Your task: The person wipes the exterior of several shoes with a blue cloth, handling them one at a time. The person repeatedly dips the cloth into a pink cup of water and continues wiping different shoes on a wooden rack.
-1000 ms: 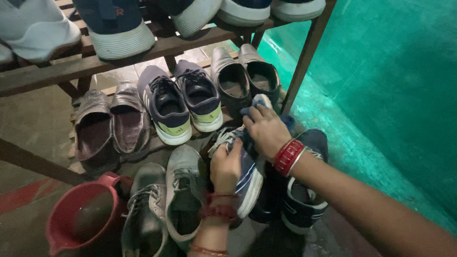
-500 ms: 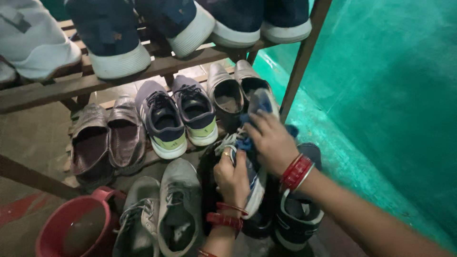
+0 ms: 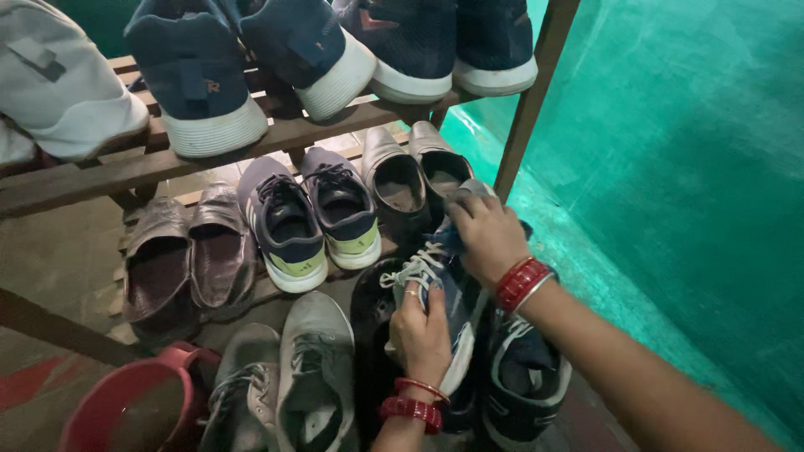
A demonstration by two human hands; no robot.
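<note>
Held thing: a blue lace-up sneaker with white laces and a white sole (image 3: 440,285), low and right of the frame's middle, lifted above the shoes on the floor.
Long axis: it runs from lower left to upper right in the frame; which end is the toe I cannot tell, since the upper end is under a hand.
Left hand (image 3: 421,331): lower centre, red bangles at the wrist, fingers curled and pressed onto the sneaker's side just below the laces.
Right hand (image 3: 488,238): right of centre, red bangles at the wrist, fingers bent and closed over the sneaker's upper end, together with what looks like a blue cloth.
Below it: a dark navy sneaker with pale trim (image 3: 523,381) on the floor at lower right, partly hidden by the held one.
Beside it: a pair of grey lace-up sneakers (image 3: 314,377) at lower centre; a red plastic tub (image 3: 126,406) in the lower left corner.
Surface: a wooden slatted shoe rack (image 3: 276,134) crossing the upper frame, with white-soled shoes on the upper shelf and brown loafers, navy trainers and dark slip-ons on the lower one.
Room: a teal painted wall (image 3: 687,151) fills the right side; dull concrete floor at left.
</note>
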